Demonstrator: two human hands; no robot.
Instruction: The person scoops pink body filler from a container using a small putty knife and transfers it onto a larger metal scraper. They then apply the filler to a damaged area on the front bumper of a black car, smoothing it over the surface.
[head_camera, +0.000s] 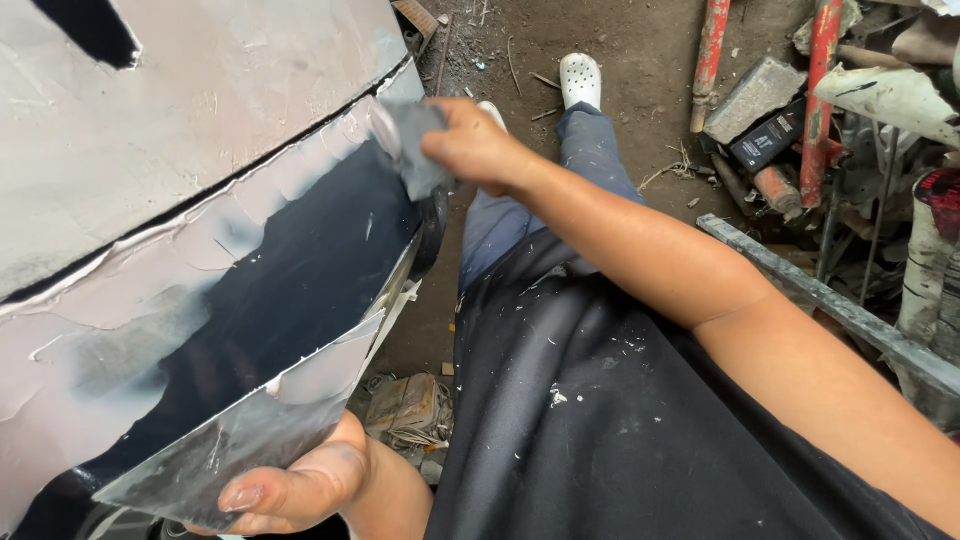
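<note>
Dirt floor (640, 60) with scrap lies below us: red metal tubes (708, 60), a grey block (755, 92) and a grey metal bar (830, 305) at the right side. Near the top we see our white shoe (581, 80) on the ground.

At the left stands a dark car body panel (290, 290), mostly covered with pale filler paste (150, 130). A black seam runs across it, and the dark paint shows only in the middle.

Our right hand (480, 148) is stretched forward to the edge of the panel. Its fingers are closed on a small grey spreader (415, 150), which is pressed flat on the paste just beside the seam. We think the blade lies flat so that the paste becomes thin and even.

Our left hand (300, 490) is low, near our body. Its thumb lies on top of a flat metal sheet (240, 440) and the other fingers are hidden under it, so it seems pinched between them. The sheet is tilted and smeared with the same pale paste; we judge that it serves as a board for the paste, kept near the working hand.

We wear a dark shirt (620, 420) with white spots.
</note>
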